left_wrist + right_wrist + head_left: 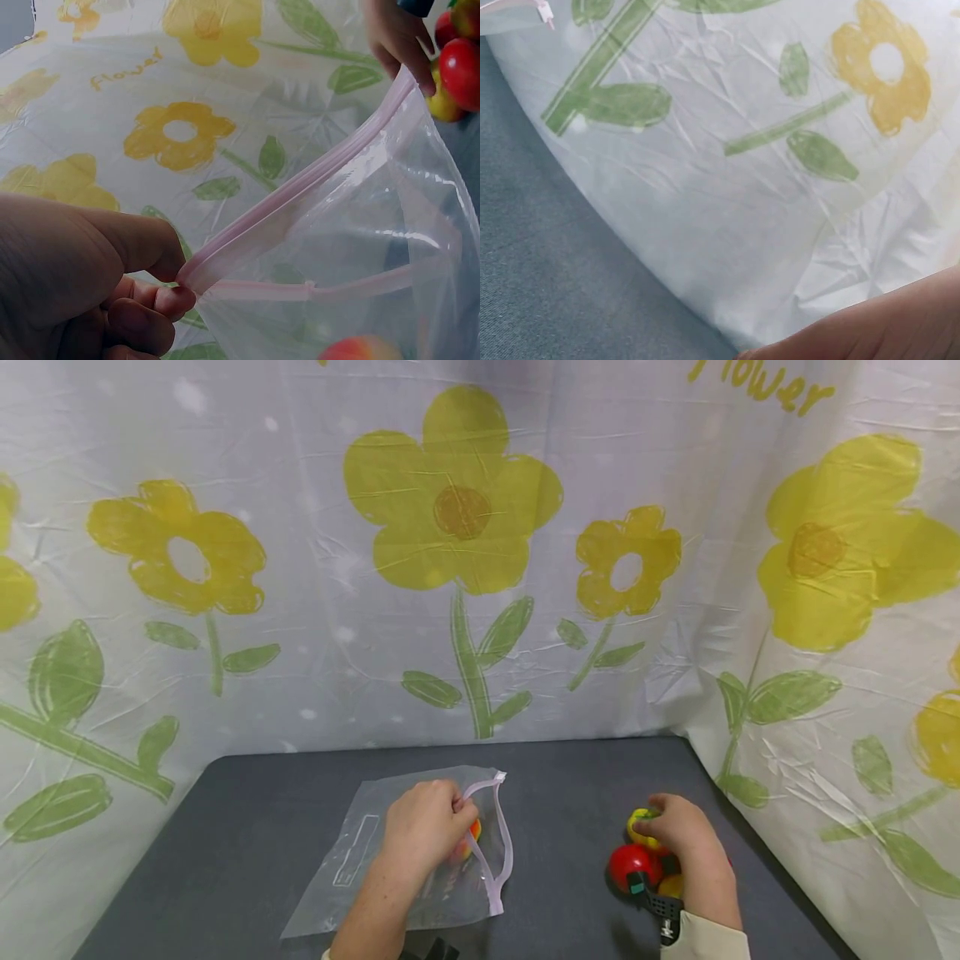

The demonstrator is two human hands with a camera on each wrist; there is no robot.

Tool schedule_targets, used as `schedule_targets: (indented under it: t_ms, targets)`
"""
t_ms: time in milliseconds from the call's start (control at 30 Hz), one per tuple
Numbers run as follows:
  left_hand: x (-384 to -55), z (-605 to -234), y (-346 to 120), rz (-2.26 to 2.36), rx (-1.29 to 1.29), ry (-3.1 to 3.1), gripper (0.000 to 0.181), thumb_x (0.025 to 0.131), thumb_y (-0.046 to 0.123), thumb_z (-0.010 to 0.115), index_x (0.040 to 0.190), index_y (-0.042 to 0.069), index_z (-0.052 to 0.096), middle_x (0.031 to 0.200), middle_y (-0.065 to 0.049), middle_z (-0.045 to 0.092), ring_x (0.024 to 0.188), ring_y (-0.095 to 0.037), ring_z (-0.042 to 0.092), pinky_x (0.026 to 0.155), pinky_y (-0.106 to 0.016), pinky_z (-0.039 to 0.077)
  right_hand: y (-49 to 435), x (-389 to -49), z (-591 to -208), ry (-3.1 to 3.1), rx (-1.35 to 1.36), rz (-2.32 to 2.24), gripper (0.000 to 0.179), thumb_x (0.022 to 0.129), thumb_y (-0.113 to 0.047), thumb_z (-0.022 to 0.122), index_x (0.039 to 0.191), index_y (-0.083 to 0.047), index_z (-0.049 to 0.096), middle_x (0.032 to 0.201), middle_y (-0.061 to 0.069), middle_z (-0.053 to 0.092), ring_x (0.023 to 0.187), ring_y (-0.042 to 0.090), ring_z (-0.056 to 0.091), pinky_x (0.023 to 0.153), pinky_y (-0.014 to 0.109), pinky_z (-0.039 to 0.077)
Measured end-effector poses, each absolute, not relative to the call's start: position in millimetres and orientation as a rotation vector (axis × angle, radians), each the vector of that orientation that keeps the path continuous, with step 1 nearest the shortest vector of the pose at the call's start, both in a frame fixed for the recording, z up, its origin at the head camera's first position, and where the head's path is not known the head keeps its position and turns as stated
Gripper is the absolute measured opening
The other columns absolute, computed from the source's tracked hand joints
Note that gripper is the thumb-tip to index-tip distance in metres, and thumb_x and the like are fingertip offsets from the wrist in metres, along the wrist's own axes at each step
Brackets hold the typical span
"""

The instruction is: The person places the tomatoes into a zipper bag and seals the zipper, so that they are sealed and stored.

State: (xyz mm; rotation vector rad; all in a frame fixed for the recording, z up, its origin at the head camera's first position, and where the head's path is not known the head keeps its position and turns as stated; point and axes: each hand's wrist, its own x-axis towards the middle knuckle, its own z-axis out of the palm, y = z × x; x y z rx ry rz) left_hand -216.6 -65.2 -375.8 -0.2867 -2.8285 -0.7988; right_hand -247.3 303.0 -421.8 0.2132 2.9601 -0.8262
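The bag (352, 217) is thin, glossy, see-through plastic, its seal strip (307, 180) satiny. The red fruit (632, 868) looks smooth and shiny; the desk (558, 810), matt and cloth-like (finely textured up close). The backdrop (315, 618) resembles creased, sheeny plastic.

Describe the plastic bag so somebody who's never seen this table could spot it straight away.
Find the dark table in front of the flower-print sheet. Near the table's middle, the left hand pinches the edge of the plastic bag. Unlike the red piece and yellow piece by the right hand, it is see-through, with a pink zip strip along its mouth.
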Motion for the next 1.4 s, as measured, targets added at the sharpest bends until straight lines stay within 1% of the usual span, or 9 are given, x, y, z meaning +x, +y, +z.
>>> schedule_targets:
  t_ms: [133,433,667,900,1067,1400]
  targets:
    - [-216.2,-375.3,-64.8,-0.789,-0.286,-2.833,0.031,0.084,0.019,0.058,0.057,0.018,0.043,0.048,0.008,0.043,0.045,-0.012,0.040,0.047,-0.031,0.023,302.9,-248.9,-425.5,2.997,0.166,-0.794,0.051,0.084,-0.021,0.077,0.123,0.010,0.063,0.112,0.031,0.064,0.096,0.041,0.058,0.089,0.058,0.046]
    - [-215.0,-374.3,-64.2,-0.805,-0.288,-2.830,0.032,0.084,0.018,0.057,0.056,0.018,0.042,0.046,0.009,0.042,0.045,-0.012,0.040,0.047,-0.031,0.022,300.5,-252.4,-429.5,3.032,0.127,-0.777,0.044,0.083,-0.017,0.078,0.117,0.008,0.066,0.105,0.026,0.066,0.092,0.038,0.059,0.086,0.057,0.047]
    - [-215.1,-375.1,-64.6,-0.802,-0.290,-2.834,0.032,0.085,0.019,0.057,0.056,0.018,0.043,0.047,0.008,0.042,0.045,-0.012,0.039,0.047,-0.030,0.022,295.2,-253.4,-427.8,3.031,0.137,-0.789,0.045,0.083,-0.017,0.079,0.120,0.006,0.066,0.110,0.026,0.065,0.095,0.038,0.059,0.085,0.056,0.047]
    - [-215.1,-375.4,-65.4,-0.798,-0.295,-2.830,0.032,0.085,0.019,0.058,0.057,0.018,0.044,0.047,0.009,0.044,0.045,-0.012,0.041,0.047,-0.031,0.024,287.1,-255.9,-428.4,3.094,0.082,-0.787,0.047,0.081,-0.017,0.080,0.121,0.005,0.068,0.117,0.028,0.065,0.100,0.040,0.060,0.087,0.057,0.046]
    - [-214.7,-375.0,-65.7,-0.793,-0.294,-2.835,0.032,0.085,0.019,0.058,0.057,0.017,0.044,0.047,0.009,0.043,0.045,-0.012,0.041,0.047,-0.030,0.023,279.4,-257.1,-428.4,3.167,0.027,-0.786,0.046,0.080,-0.015,0.081,0.120,0.004,0.068,0.116,0.026,0.064,0.100,0.040,0.060,0.087,0.057,0.047]
    - [-215.1,-373.8,-65.1,-0.798,-0.281,-2.845,0.031,0.085,0.019,0.056,0.057,0.017,0.043,0.048,0.008,0.044,0.046,-0.013,0.041,0.047,-0.031,0.023,263.1,-257.1,-423.7,3.273,-0.034,-0.836,0.042,0.084,-0.014,0.077,0.122,0.002,0.068,0.123,0.027,0.059,0.106,0.044,0.058,0.090,0.059,0.048]
